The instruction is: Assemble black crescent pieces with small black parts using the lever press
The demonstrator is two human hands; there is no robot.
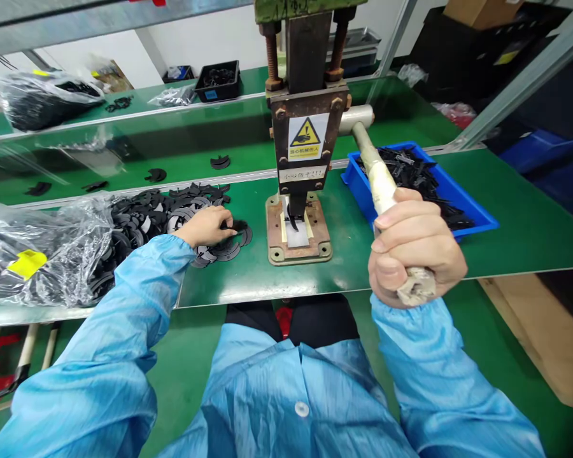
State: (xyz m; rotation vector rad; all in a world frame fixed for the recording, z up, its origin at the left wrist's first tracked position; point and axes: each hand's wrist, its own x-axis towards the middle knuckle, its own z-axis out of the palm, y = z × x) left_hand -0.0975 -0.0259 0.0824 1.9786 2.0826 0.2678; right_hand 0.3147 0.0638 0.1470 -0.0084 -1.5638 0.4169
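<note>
My right hand (417, 245) is wrapped around the tape-covered lever handle (379, 178) of a hand press (305, 121). Under the ram, a small black piece (293, 222) shows on the light metal die plate (297, 238) of the press base. Left of the press, my left hand (207, 226) has its fingers pinched on a black curved plastic part (239, 227), which is blurred. That hand is at the right end of a heap of black curved plastic parts (138, 219), and several such parts lie flat just below its fingers.
A clear plastic bag (52, 248) lies at the heap's left. Right of the press stands a blue tray (477, 228) of thin black pieces. Loose curved parts (219, 162) lie behind the rail. Farther back are a black bin (235, 79) and a filled bag (42, 98).
</note>
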